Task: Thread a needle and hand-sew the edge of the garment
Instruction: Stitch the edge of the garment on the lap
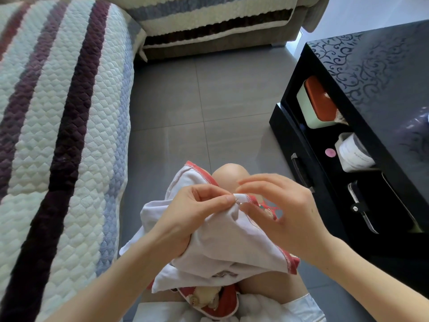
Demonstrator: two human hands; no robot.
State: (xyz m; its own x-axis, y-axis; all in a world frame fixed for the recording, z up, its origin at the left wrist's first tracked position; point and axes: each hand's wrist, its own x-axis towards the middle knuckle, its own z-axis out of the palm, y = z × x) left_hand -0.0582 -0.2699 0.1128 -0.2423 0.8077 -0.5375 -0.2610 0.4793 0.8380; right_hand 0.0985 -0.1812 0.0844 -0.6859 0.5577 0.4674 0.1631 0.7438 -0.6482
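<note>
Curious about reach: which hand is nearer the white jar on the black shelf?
Right. The right hand lies left of and below the white jar; the left hand is farther left, pinching the white garment.

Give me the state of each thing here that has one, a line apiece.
Garment: bunched on the lap, one stitched edge lifted.
Left hand: pinches the lifted edge between thumb and forefinger.
Right hand: fingertips at that same edge; whether they grip anything is unclear.

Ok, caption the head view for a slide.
On the lap, the left hand pinches the white garment at its red-stitched edge; the right hand touches the same edge.
</note>
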